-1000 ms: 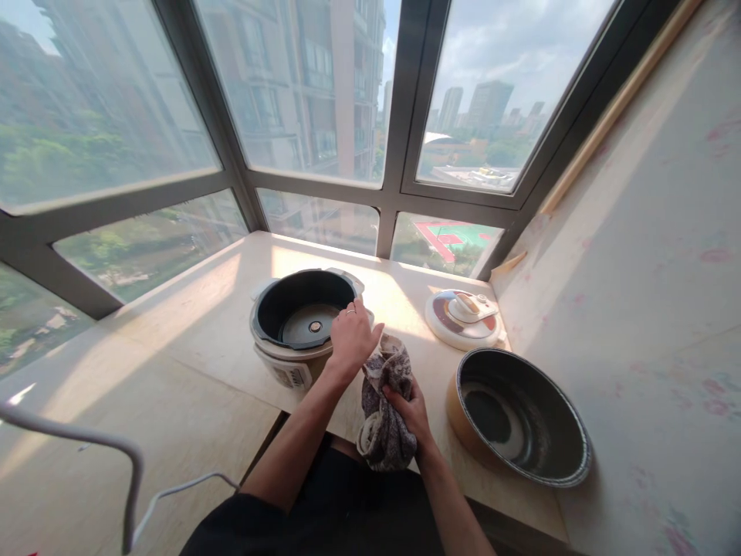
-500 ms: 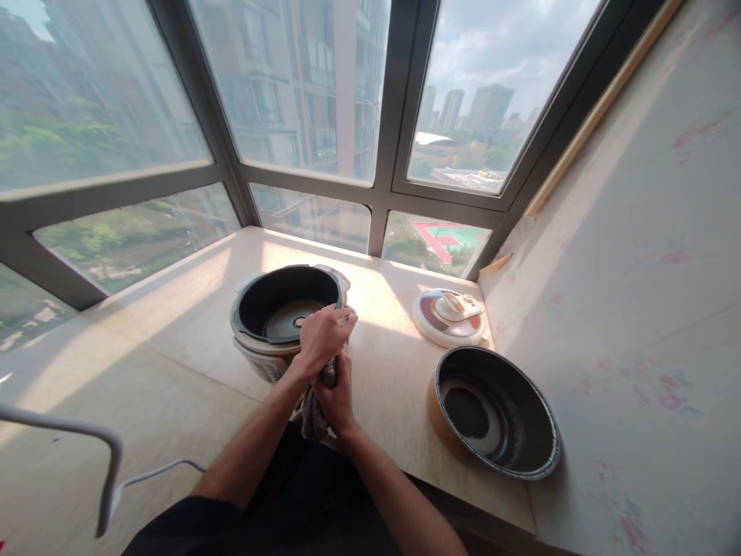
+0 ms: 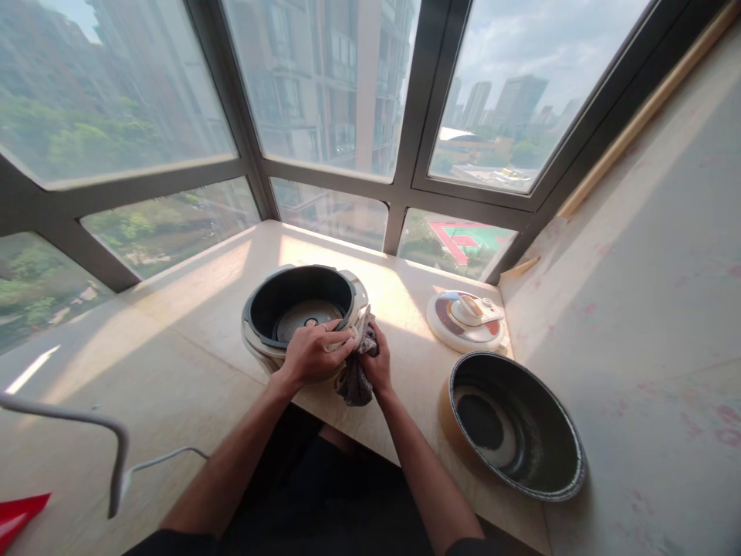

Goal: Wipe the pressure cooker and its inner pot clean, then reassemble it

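An electric pressure cooker (image 3: 252, 337) without its lid or inner pot stands on the counter, its dark inside and heating plate in plain sight. My left hand (image 3: 312, 354) is closed on the near right part of its rim, thumb and fingers together at the pale edge. Just right of it, my right hand (image 3: 377, 359) grips a crumpled grey patterned cloth (image 3: 355, 382) against the cooker's outer side. The cloth hangs below the fingers, and its upper end lies beside my left fingertips.
To the right lies the round cooker lid (image 3: 455, 333), handle up. Nearer stands the tilted inner pot (image 3: 515, 425), close to the flowered wall (image 3: 648, 332). A pale cord (image 3: 119, 440) curves at the left, with a red object (image 3: 21, 517) at the lower left edge. Windows border the counter (image 3: 191, 394).
My right hand has moved from under my left forearm out to the cooker's right side, taking the cloth with it. My left hand stays at the rim. The view has shifted slightly.
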`<state>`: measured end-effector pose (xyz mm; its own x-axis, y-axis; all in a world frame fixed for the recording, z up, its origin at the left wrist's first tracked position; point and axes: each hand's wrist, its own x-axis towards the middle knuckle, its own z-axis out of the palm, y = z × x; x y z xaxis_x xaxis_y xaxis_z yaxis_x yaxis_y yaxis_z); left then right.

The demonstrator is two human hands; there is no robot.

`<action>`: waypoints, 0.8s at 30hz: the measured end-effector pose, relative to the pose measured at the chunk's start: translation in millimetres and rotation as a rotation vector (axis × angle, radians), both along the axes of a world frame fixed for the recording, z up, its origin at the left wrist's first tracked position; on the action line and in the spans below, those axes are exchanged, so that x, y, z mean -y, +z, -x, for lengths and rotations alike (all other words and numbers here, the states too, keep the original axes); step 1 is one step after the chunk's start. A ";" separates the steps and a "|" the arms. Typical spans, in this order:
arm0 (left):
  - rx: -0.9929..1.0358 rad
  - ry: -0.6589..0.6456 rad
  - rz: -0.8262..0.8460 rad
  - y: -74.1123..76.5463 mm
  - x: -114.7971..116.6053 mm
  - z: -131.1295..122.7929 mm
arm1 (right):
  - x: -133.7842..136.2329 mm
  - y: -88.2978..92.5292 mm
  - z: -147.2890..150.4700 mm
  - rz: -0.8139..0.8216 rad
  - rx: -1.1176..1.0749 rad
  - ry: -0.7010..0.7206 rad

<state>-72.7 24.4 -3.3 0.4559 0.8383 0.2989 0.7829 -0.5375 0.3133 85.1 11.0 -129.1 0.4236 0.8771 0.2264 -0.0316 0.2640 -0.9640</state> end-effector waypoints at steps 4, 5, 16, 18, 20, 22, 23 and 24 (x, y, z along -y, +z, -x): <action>0.039 -0.089 0.023 -2.4 5.8 20.1 | -24.3 10.5 -15.2 0.030 -0.058 0.009; 0.047 -0.114 0.029 -2.7 7.0 25.2 | -29.9 14.5 -18.9 0.020 -0.047 0.019; 0.183 -0.226 -0.056 -4.3 23.9 41.3 | -29.3 40.6 -44.9 0.001 0.002 -0.014; 0.333 -0.176 -0.212 -4.9 37.1 45.7 | -20.9 47.1 -45.9 -0.011 0.076 -0.011; 0.537 0.095 -0.333 -9.1 50.4 54.5 | -11.2 54.8 -44.8 -0.039 0.260 0.022; 0.730 0.470 -0.319 -18.6 57.6 65.8 | -2.0 62.5 -42.2 -0.051 0.485 0.050; 0.804 0.614 -0.256 -25.3 57.5 71.1 | 1.7 66.3 -40.7 -0.044 0.586 0.061; 0.858 0.698 -0.172 -32.7 54.8 75.5 | 4.5 70.1 -39.4 -0.025 0.671 0.073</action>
